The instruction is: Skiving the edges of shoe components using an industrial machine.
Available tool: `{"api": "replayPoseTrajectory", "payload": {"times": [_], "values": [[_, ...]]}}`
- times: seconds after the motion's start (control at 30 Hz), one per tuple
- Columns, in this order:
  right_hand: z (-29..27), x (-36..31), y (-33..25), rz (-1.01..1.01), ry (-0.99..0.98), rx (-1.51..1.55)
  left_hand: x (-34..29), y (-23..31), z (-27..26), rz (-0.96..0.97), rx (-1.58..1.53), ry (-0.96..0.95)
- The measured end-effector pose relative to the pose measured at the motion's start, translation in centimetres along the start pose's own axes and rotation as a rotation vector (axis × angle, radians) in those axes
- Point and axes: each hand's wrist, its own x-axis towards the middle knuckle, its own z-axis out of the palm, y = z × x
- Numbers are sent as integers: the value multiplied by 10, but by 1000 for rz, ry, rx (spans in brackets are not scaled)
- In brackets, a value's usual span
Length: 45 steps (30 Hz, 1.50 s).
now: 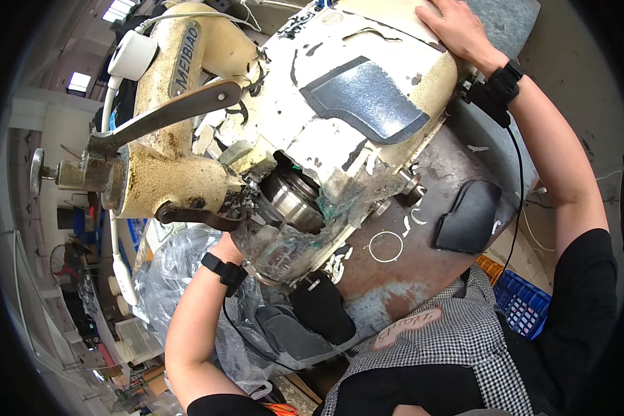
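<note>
A big cream machine [305, 139] fills the middle, over a brown and gray metal table [409, 277]. A shiny dark pad [375, 100] lies on top of the machine. A black pad [470, 215] lies on the table, to the right. The right hand [459, 29] rests on the machine's far corner, thumb spread from the fingers. The left hand [230, 249] is mostly hidden by the machine; I can't tell about its fingers. A thin white ring [369, 247] lies on the table.
</note>
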Motion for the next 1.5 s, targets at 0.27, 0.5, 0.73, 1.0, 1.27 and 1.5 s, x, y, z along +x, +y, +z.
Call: {"api": "replayPoseTrajectory", "payload": {"times": [0.27,0.5,0.73,1.0,1.27,1.5], "values": [[-1,0,-2,6,-2,-33,6,-5,-1,-59,-143,-17],[3,1,4,-12,16,-19,7,-8,-2,-120,-264,-32],[-2,-1,-4,11,-7,12,1,-7,-9,-176,-378,-23],[1,-2,-1,16,9,-21,5,-8,-13,-235,-514,-38],[0,0,-1,-31,7,15,0,-13,-23,-299,-661,-35],[3,1,0,-66,17,31,-1,-18,-34,-346,-791,-40]]}}
